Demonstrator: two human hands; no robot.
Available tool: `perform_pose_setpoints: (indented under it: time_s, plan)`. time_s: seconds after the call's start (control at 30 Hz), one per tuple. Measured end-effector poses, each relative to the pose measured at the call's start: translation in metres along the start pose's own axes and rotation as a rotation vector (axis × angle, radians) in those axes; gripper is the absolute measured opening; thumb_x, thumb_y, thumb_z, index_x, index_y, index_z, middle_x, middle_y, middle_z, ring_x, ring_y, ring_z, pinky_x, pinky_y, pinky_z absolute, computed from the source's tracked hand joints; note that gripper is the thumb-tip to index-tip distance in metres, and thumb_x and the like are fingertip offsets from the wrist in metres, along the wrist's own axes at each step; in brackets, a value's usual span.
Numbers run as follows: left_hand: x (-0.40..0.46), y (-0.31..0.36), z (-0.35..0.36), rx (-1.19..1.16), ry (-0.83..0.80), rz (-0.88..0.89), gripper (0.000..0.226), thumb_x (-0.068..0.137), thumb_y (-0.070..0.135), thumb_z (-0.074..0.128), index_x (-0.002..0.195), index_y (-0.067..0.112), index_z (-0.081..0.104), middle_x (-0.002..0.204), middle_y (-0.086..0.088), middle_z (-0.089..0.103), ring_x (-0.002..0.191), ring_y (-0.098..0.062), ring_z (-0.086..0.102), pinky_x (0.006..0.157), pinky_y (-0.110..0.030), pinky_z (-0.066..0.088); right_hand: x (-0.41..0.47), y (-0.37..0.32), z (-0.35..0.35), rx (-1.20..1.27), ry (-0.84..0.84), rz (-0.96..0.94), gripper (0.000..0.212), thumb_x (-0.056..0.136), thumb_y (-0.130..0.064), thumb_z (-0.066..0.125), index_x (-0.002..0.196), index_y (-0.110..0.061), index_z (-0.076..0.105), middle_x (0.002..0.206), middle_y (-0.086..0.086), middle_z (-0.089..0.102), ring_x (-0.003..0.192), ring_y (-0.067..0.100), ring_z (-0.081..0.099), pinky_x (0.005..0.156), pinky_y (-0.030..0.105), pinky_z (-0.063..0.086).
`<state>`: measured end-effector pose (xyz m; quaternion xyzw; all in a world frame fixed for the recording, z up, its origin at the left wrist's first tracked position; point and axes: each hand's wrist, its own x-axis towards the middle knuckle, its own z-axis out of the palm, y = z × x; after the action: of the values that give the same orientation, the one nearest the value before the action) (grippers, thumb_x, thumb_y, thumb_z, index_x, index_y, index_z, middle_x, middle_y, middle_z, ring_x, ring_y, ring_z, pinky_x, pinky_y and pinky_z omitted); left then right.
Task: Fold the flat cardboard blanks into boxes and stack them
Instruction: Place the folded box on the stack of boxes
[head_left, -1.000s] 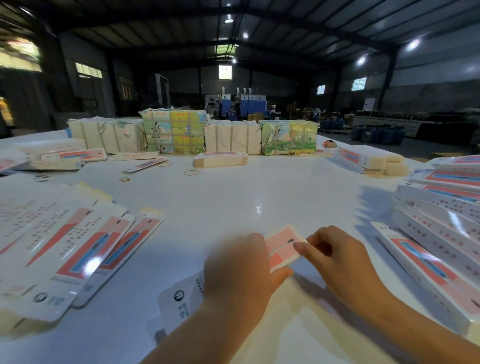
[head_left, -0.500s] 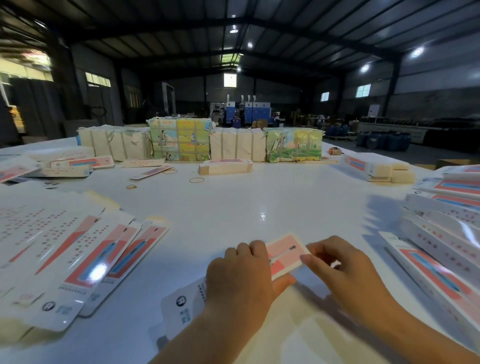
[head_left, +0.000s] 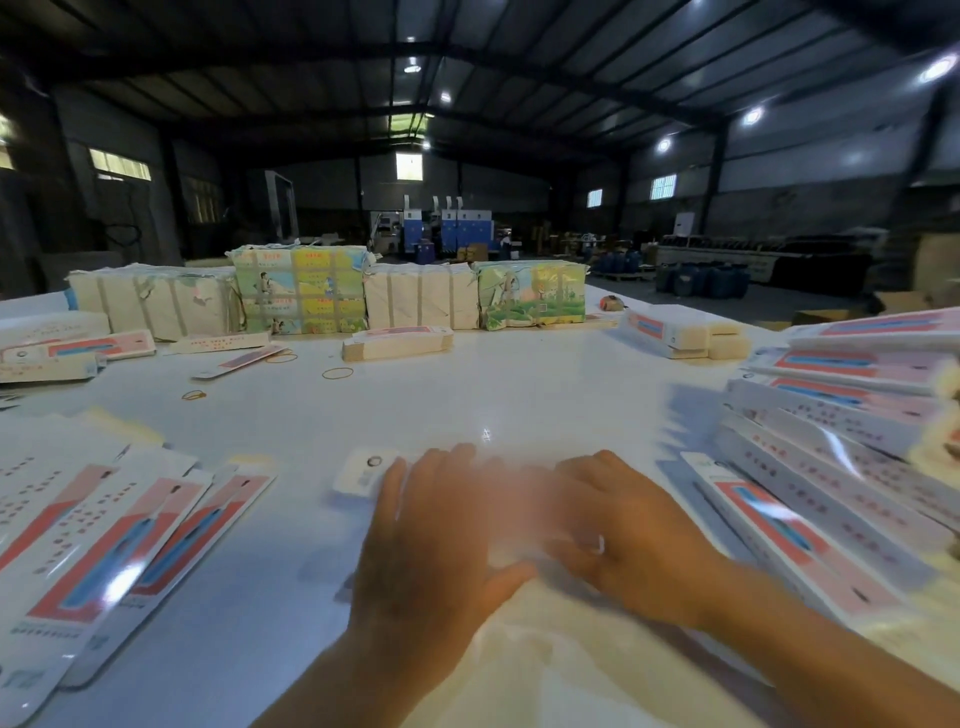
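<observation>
Left hand (head_left: 431, 540) and right hand (head_left: 634, 535) lie flat, fingers straight, pressing the blurred white-and-pink cardboard blank (head_left: 363, 470) on the white worktop (head_left: 467, 395). Risk: uneven pressure could skew the crease.

Two bare forearms enter from the lower edge. Left hand (head_left: 436, 540) and right hand (head_left: 639, 535): no gloves, no sleeves visible to frame edge. Both hands motion-blurred; finer detail indiscernible.

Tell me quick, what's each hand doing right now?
Left hand: open, fingers flat on the blank.
Right hand: blurred, cannot tell.
</observation>
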<state>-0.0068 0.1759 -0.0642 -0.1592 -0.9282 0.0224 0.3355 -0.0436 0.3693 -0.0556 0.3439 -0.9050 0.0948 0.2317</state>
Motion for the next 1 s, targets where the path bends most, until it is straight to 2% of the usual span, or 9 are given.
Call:
perform_pose_setpoints:
  time_s: [0.13,0.2,0.27,0.37,0.57,0.63,0.73,0.87,1.0]
  plan:
    - [-0.006,0.006,0.024,-0.082,0.114,0.046,0.057,0.061,0.057,0.078,0.096,0.012,0.074,0.097,-0.011,0.070,0.086,-0.034,0.068,0.068,-0.051,0.056,0.009,0.044,-0.049,-0.069,0.166,0.271,0.059,0.088,-0.044,0.058,0.142,-0.034,0.037,0.122,0.002,0.058,0.106,0.020,0.046,0.080,0.032,0.040]
    - [-0.009,0.006,0.037,-0.167,0.151,0.071,0.048,0.070,0.058,0.056,0.081,0.015,0.075,0.083,-0.004,0.070,0.083,-0.025,0.065,0.057,-0.042,0.056,0.013,0.085,-0.085,-0.204,0.283,0.382,0.050,0.088,-0.040,0.061,0.134,-0.031,0.046,0.112,0.008,0.061,0.099,0.025,0.050,0.074,0.033,0.040]
    - [-0.009,0.005,0.049,-0.249,0.131,0.081,0.066,0.086,0.062,0.030,0.074,0.015,0.075,0.075,0.000,0.069,0.080,-0.019,0.060,0.051,-0.035,0.055,0.010,0.132,-0.128,-0.302,0.395,0.521,0.038,0.088,-0.036,0.061,0.124,-0.028,0.053,0.107,0.011,0.060,0.094,0.028,0.049,0.073,0.036,0.043]
    - [-0.002,0.002,0.061,-0.233,0.175,0.140,0.082,0.092,0.062,0.012,0.067,0.015,0.074,0.069,-0.001,0.067,0.061,-0.024,0.067,0.045,-0.034,0.052,-0.013,0.199,-0.187,-0.452,0.491,0.771,0.036,0.088,-0.021,0.057,0.124,-0.022,0.056,0.122,0.016,0.050,0.107,0.037,0.044,0.088,0.044,0.041]
    - [0.008,0.005,0.066,-0.192,0.223,0.184,0.088,0.092,0.062,0.003,0.060,0.018,0.071,0.059,0.000,0.062,0.045,-0.025,0.061,0.035,-0.029,0.047,-0.091,0.271,-0.218,-0.560,0.161,1.294,0.043,0.089,-0.006,0.050,0.131,-0.015,0.053,0.138,0.021,0.039,0.127,0.040,0.033,0.091,0.043,0.042]
    - [0.007,0.006,0.066,-0.190,0.231,0.191,0.087,0.093,0.061,0.003,0.061,0.018,0.071,0.060,0.000,0.062,0.045,-0.024,0.061,0.036,-0.028,0.047,-0.099,0.276,-0.215,-0.486,0.147,1.307,0.046,0.087,-0.007,0.052,0.133,-0.016,0.052,0.136,0.022,0.046,0.125,0.041,0.041,0.083,0.038,0.043]
    - [0.006,0.006,0.059,-0.177,0.174,0.197,0.078,0.093,0.059,0.012,0.062,0.019,0.071,0.061,0.002,0.062,0.047,-0.022,0.061,0.036,-0.024,0.045,-0.078,0.263,-0.216,-0.577,0.313,1.244,0.040,0.085,-0.004,0.051,0.123,-0.013,0.060,0.133,0.020,0.049,0.123,0.040,0.040,0.097,0.047,0.038]
    - [0.000,0.007,0.042,-0.222,-0.082,0.157,0.041,0.066,0.052,0.042,0.065,0.022,0.070,0.065,0.007,0.060,0.052,-0.015,0.061,0.038,-0.020,0.042,-0.015,0.202,-0.200,-0.412,0.490,0.787,0.037,0.090,-0.009,0.046,0.123,-0.011,0.062,0.133,0.015,0.055,0.124,0.036,0.043,0.103,0.048,0.037]
    - [-0.003,0.009,0.034,-0.323,-0.202,0.057,0.028,0.070,0.051,0.055,0.079,0.028,0.068,0.078,0.012,0.059,0.070,-0.012,0.062,0.052,-0.024,0.049,0.034,0.095,-0.131,-0.071,0.379,0.413,0.025,0.092,-0.012,0.054,0.114,-0.013,0.068,0.115,0.002,0.063,0.104,0.021,0.056,0.091,0.034,0.043]
